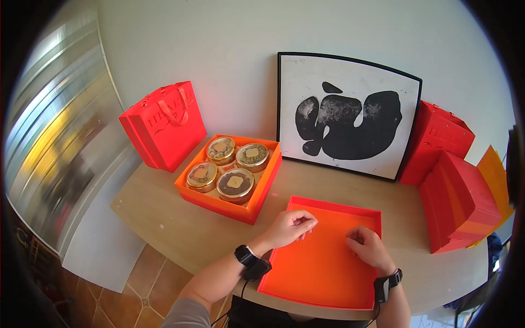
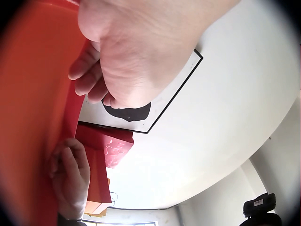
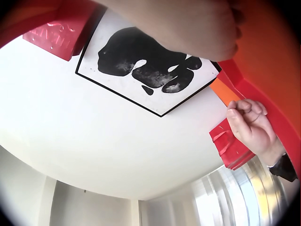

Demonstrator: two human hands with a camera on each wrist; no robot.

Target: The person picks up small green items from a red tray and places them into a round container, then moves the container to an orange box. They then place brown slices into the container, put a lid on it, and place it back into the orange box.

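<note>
A shallow orange box lid or tray [image 1: 317, 273] with red rims lies at the table's front edge. Over its left side hovers my left hand [image 1: 290, 227], fingers loosely curled and nothing in them. Across from it, my right hand [image 1: 371, 249] hangs above the lid's right side, its fingers also loosely bent around nothing. In the right wrist view the left hand [image 3: 254, 127] shows its palm side with no object there. To the left of the lid stands an orange-red gift box [image 1: 219, 202] holding several round jars [image 1: 235, 183] with gold rims and labels.
A red paper bag [image 1: 167, 123] stands at the back left. A black-framed picture [image 1: 350, 120] leans on the wall. At the right are another red bag [image 1: 437, 142] and a red box [image 1: 459, 202]. Corrugated translucent sheeting [image 1: 65, 147] borders the left.
</note>
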